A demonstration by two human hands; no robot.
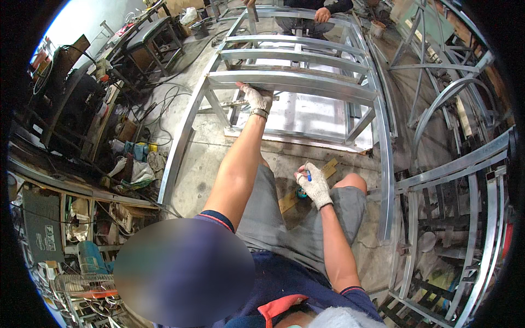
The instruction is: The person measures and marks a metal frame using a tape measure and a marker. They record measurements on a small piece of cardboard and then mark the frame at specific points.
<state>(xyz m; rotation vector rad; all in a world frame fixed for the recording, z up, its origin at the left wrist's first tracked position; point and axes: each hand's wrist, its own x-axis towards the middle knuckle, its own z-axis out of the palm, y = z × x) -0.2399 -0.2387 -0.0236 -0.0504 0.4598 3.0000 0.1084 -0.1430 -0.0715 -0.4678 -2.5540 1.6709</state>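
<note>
My left hand (257, 99), in a white knitted work glove with bare fingertips, reaches forward and grips the nearest crossbar (295, 82) of a large silver metal frame (183, 147). Its fingers are partly hidden against the bar. Lower down, between my knees, my gloved right hand (314, 187) is closed around a slim blue pen-like object (309, 175). A small teal object (301, 193) shows just beneath that hand; I cannot make out whether it is held. Two long legs of the frame stretch toward me on either side.
Across the frame another person's hand (322, 15) rests on the far bar. A white board (306, 115) lies under the crossbars, and a yellowish strip (288, 202) on the concrete floor. Metal racks (459, 169) crowd the right; cables (164, 101), a workbench (145, 38) and a fan (87, 285) the left.
</note>
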